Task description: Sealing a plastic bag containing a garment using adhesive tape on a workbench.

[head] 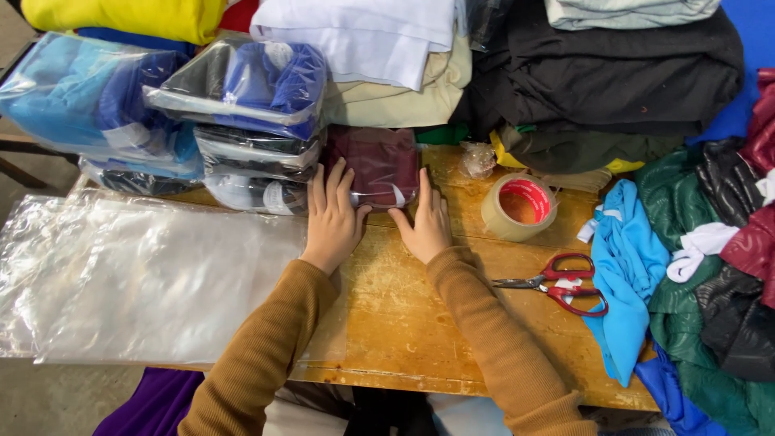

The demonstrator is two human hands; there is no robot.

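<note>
Left hand (331, 218) and right hand (425, 224) lay flat, fingers open, gripping nothing, pressing the bagged maroon garment (379, 164) on wooden table (412, 323); tape roll (518, 207) near

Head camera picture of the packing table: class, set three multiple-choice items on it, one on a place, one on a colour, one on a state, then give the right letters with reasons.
1. Where do the scissors lie?
A. on the plastic sheets
B. on the wooden table, right of the right hand
C. on the stacked bags

2. What colour is the bagged garment under both hands?
A. maroon
B. yellow
C. white

3. How are the left hand and right hand placed?
A. gripping the tape roll
B. flat, pressing the bagged garment
C. raised off the table

Answers: B, the scissors rest on bare wood beside the blue cloth; A, dark red shows through the plastic; B, open palms lie on the package edge, while the tape roll stands apart.
</note>
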